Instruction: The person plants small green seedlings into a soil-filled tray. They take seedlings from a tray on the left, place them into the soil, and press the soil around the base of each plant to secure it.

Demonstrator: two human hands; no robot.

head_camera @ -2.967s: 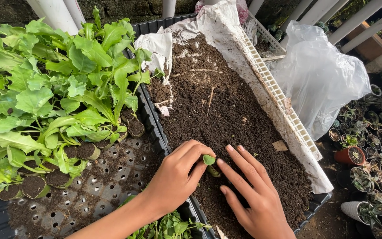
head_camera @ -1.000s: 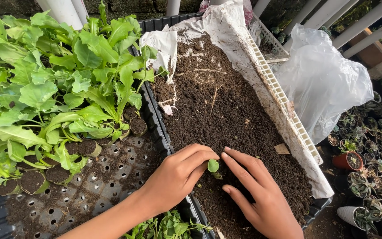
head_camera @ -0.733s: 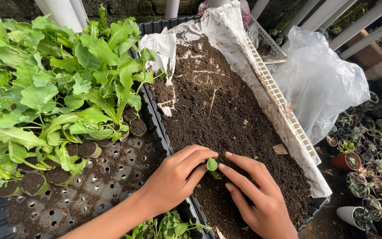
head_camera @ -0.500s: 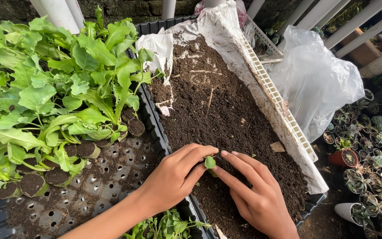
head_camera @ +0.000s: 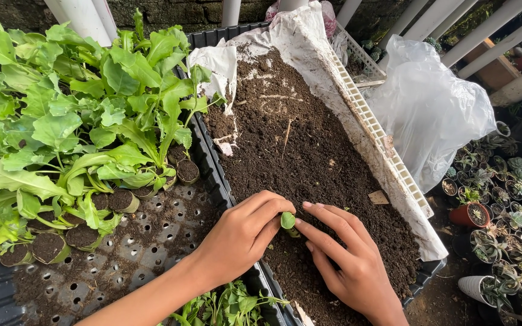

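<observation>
A tiny green seedling (head_camera: 287, 221) stands in dark soil (head_camera: 300, 139) in a long tray lined with white plastic. My left hand (head_camera: 243, 235) curls around the seedling from the left, with thumb and fingers touching it. My right hand (head_camera: 345, 259) lies flat on the soil to the right, its fingertips pressed against the seedling's base. Part of the stem is hidden by my fingers.
A black perforated tray (head_camera: 152, 241) at left holds several leafy seedlings (head_camera: 80, 115) in small soil cups. A clear plastic bag (head_camera: 436, 102) lies at right. Small potted succulents (head_camera: 502, 199) stand on the ground lower right. More green sprigs (head_camera: 231, 305) sit near the bottom edge.
Both hands stay around the seedling. My right fingers have shifted slightly closer to its base and the view has moved a little.
</observation>
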